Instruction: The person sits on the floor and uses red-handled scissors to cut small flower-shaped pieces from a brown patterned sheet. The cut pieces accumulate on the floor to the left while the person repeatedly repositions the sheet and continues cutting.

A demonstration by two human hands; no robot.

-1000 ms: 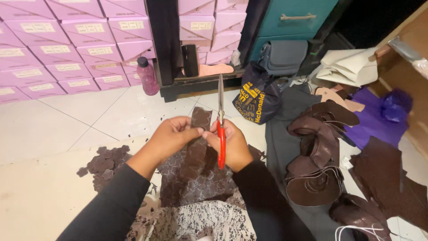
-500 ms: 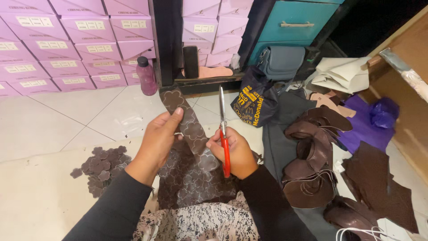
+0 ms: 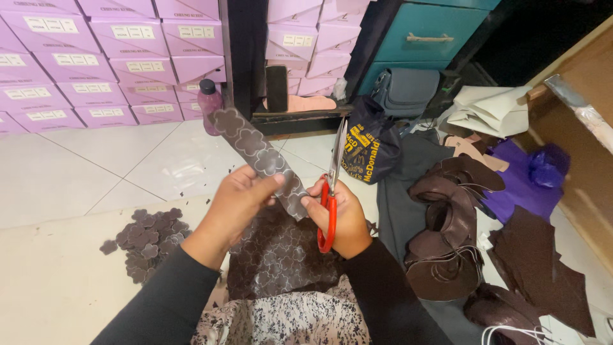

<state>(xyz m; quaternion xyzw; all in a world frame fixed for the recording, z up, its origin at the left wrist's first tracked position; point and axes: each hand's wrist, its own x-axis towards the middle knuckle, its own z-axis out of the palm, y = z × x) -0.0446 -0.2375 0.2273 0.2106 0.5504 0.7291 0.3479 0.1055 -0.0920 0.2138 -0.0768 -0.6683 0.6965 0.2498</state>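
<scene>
Fingers [image 3: 265, 185] of the left hand [image 3: 239, 204] pinch a brown leather strip [image 3: 258, 153] stamped with flower outlines; the strip rises toward 11 o'clock, clear of the floor. The right hand [image 3: 341, 217] is clenched through the red handles of the scissors [image 3: 331, 185], blades pointing to 12 o'clock just beside the strip's lower end. To cut well, I judge the strip should stay taut and be turned into the blades, following each printed outline rather than twisting the scissors.

One strip and one pair of scissors are in the hands. Below them, at 6 o'clock, lies one larger stamped leather sheet [image 3: 281, 255]. At 9 o'clock sits one heap of cut flower pieces [image 3: 143, 239], too overlapped to count. At 3 o'clock lies a pile of dark brown leather parts [image 3: 450, 230]. Farther off, at 11 o'clock, stands one pink bottle [image 3: 209, 102] before stacked lilac boxes [image 3: 83, 64], uncountable since they run out of view.
</scene>
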